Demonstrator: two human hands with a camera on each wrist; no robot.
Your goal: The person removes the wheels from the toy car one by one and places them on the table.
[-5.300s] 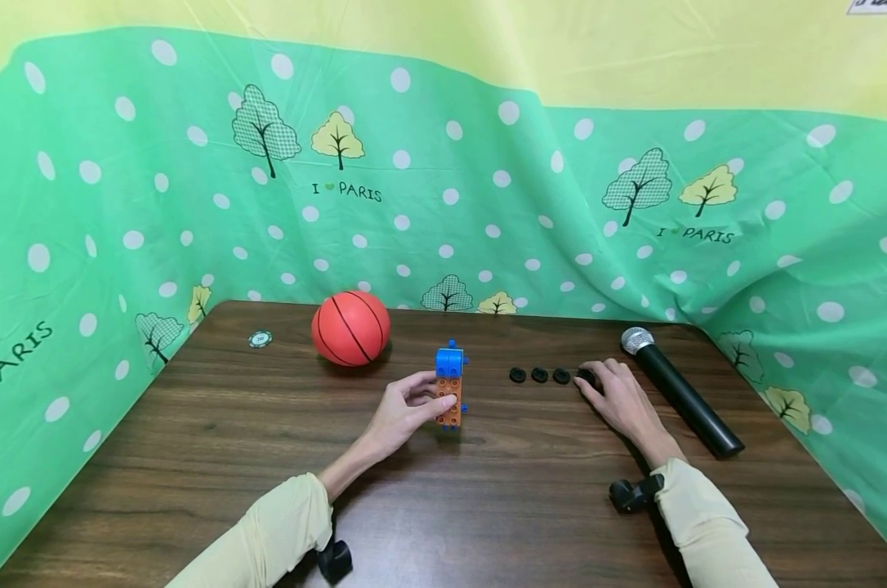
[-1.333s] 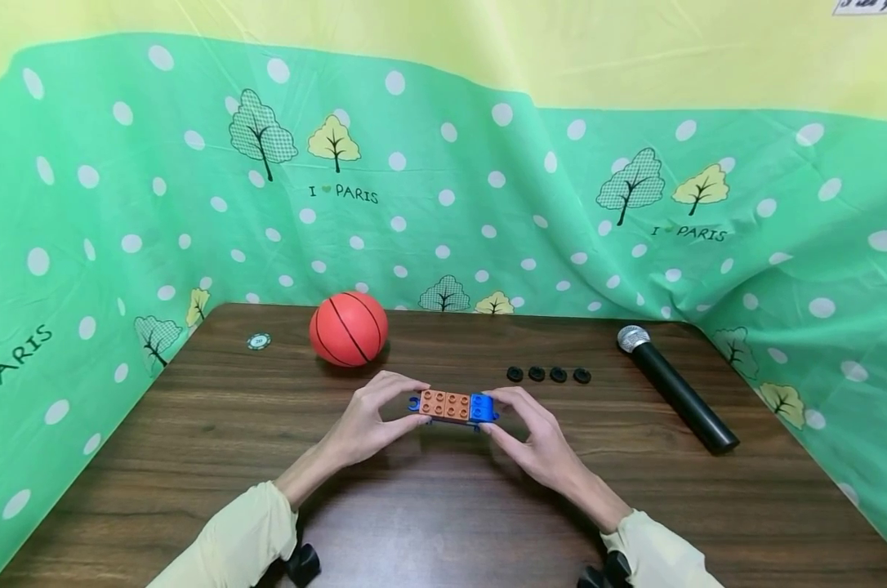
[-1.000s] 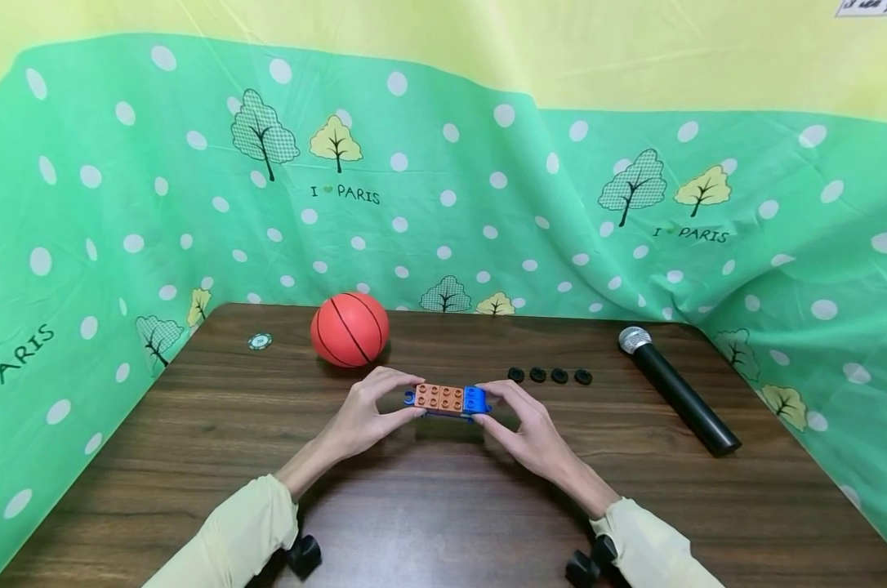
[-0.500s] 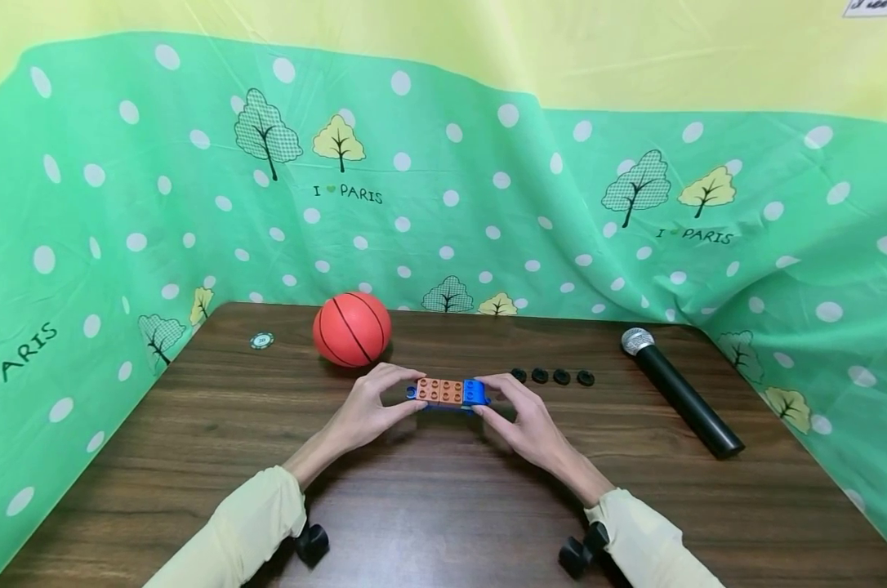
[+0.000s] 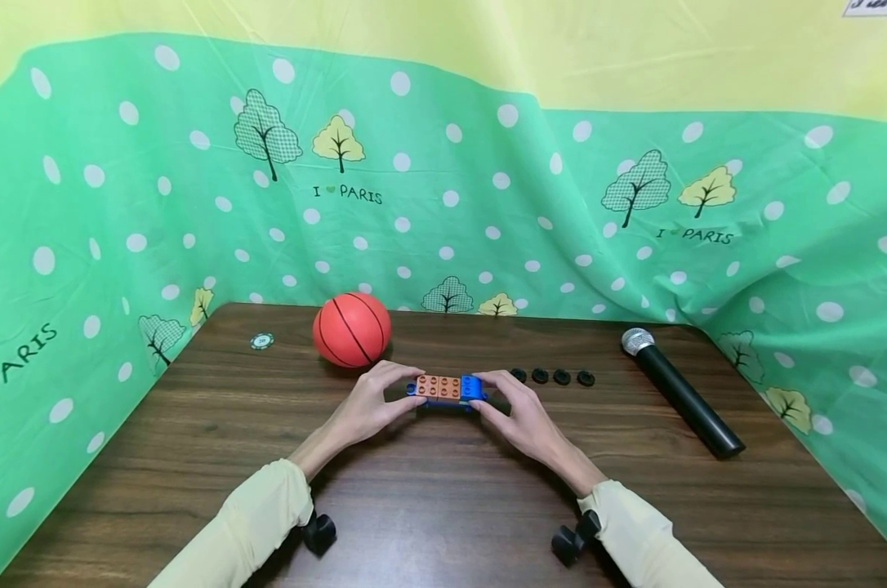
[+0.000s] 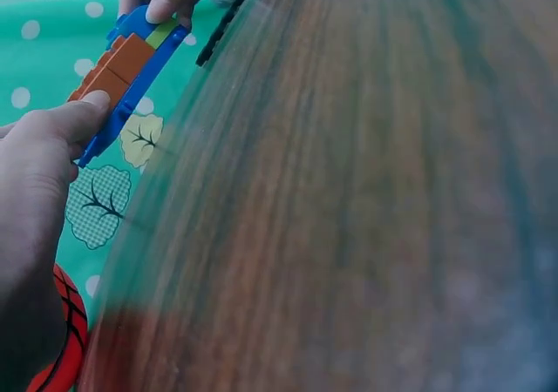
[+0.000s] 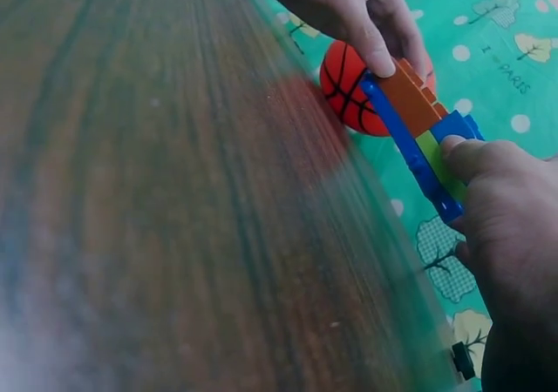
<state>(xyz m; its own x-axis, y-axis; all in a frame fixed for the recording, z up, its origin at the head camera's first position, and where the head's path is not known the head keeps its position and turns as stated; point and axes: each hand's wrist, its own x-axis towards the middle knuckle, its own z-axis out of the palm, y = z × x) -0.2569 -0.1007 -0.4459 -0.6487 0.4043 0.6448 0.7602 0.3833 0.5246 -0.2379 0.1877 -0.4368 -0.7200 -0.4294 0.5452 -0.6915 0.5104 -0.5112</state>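
Observation:
A toy car built of blocks (image 5: 439,388) lies lengthwise between the two hands, just above the table in the head view. My left hand (image 5: 366,404) pinches its orange end between thumb and fingers. At the other end, my right hand (image 5: 526,415) pinches the blue sloped brick (image 5: 470,386). The wrist views show a long blue base (image 6: 137,91) under the orange bricks (image 7: 405,98), and a lime-green brick (image 7: 433,154) beneath the blue one. Several small black wheels (image 5: 562,376) sit in a row beyond the right hand, the nearest partly behind its fingers.
A red ball with black lines (image 5: 351,329) stands behind the left hand. A black microphone (image 5: 688,400) with a silver head lies at the right, and a poker chip (image 5: 262,340) at the back left. Green dotted cloth (image 5: 443,196) hangs along the table's back and sides.
Earlier the left hand alone held the car on end while the right hand was at the black wheels. Now both hands hold it sideways, and it has moved slightly away toward the back.

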